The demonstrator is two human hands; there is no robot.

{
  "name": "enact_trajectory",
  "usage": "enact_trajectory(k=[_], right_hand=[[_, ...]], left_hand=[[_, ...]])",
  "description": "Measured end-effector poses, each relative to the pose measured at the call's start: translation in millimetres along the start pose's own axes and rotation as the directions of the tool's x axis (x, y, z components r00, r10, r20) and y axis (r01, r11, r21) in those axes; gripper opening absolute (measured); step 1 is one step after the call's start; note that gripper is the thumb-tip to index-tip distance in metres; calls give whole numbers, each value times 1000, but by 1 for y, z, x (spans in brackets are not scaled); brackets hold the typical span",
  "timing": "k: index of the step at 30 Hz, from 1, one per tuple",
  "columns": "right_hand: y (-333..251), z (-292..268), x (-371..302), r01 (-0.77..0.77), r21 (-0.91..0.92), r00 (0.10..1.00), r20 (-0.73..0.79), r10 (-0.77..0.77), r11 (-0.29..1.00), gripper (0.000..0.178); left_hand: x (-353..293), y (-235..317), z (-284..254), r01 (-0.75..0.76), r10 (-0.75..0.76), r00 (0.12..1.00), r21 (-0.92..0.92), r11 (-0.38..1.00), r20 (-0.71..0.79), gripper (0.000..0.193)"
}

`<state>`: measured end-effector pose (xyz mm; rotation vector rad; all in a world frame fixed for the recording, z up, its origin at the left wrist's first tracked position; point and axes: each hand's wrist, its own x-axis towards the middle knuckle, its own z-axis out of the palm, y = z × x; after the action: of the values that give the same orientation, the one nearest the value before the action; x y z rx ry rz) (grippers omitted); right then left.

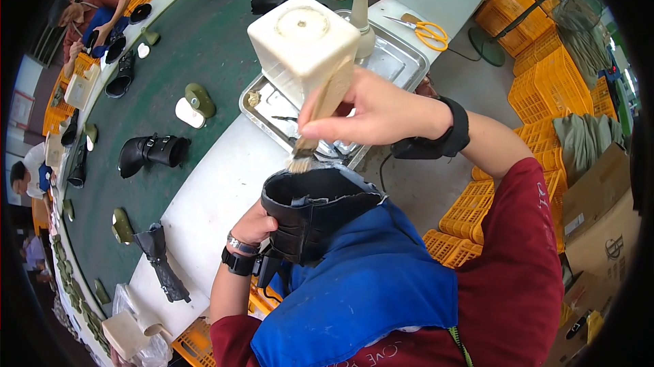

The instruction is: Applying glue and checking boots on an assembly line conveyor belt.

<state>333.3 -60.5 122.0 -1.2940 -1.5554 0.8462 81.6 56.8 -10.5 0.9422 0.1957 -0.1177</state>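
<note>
My left hand [253, 224] is closed on the side of a black boot upper [300, 227], its wide opening turned up in front of my blue apron [361, 278]. A wooden-handled brush [328, 101] is pinched in my right hand [375, 111]. Its pale bristles hang just above the near rim of the boot's opening; whether they touch it I cannot tell. Behind the brush, a white square container [300, 33] stands on a metal tray [402, 60], next to a grey bottle with a tall nozzle [363, 19].
Orange-handled scissors [429, 34] lie right of the tray. On the green belt [225, 67] are a buckled black boot [153, 154], green lasts [199, 100] and white insoles [189, 113]. A black upper [161, 261] rests on the white ledge. Yellow crates [538, 87] stack at right; other people sit far left.
</note>
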Motion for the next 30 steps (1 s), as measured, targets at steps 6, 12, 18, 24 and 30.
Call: enact_trajectory(k=[6,12,18,24,30], right_hand=[[0,25,13,64,172,992,92,-81,983,13],[8,18,4,24,-2,998,56,-24,1000,23],[17,11,-11,-238,48,968,-66,241,970,20],[22,11,-26,-371,188,908,-132,398,909,21],[13,4,-24,-319,185,907,-224,356,929,21]], left_hand=[[7,2,13,36,-36,999,5,999,35,98],[4,5,15,26,-26,1000,13,1000,7,96],[-1,16,13,-72,81,996,173,982,-44,91],[-12,21,4,-79,99,992,214,974,-83,87],[-16,23,6,-56,88,988,237,970,-127,81]])
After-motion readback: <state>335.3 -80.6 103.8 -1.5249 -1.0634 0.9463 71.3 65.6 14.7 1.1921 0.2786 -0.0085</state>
